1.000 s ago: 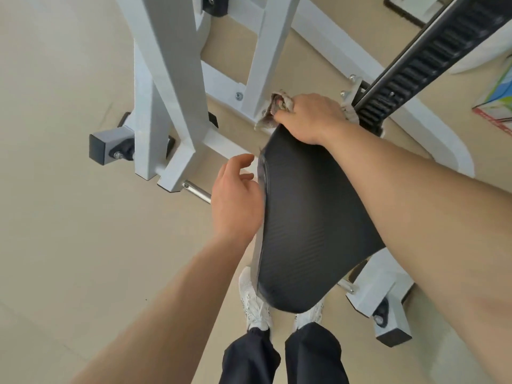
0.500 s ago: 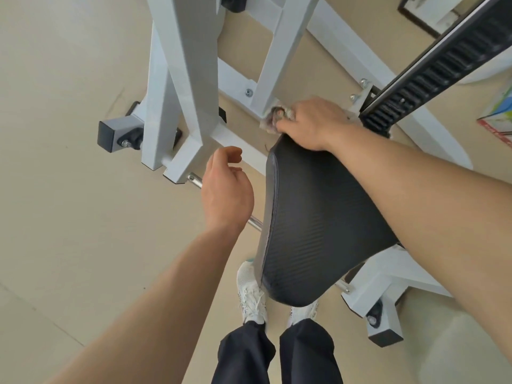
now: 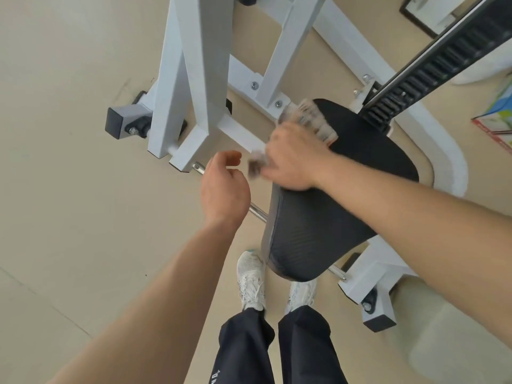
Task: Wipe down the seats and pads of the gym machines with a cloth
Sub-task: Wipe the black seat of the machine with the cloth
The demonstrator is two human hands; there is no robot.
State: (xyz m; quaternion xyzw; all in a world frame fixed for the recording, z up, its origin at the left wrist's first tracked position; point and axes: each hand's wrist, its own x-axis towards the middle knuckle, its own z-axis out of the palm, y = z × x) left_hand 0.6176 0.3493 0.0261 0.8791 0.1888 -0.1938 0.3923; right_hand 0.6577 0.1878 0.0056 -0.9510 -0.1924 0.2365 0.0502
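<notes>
Cloth [image 3: 307,121] now mid-seat [image 3: 332,206], lengthwise diagonal.

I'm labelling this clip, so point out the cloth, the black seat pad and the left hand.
cloth [image 3: 310,120]: head view, blurred part beyond the knuckles.
black seat pad [image 3: 332,217]: head view, ribbed top.
left hand [image 3: 224,195]: head view, back of hand.

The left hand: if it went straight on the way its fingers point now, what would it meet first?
Probably the white frame bar beyond the left hand, though depth is unclear; the blurred cloth hangs just to its right.
</notes>
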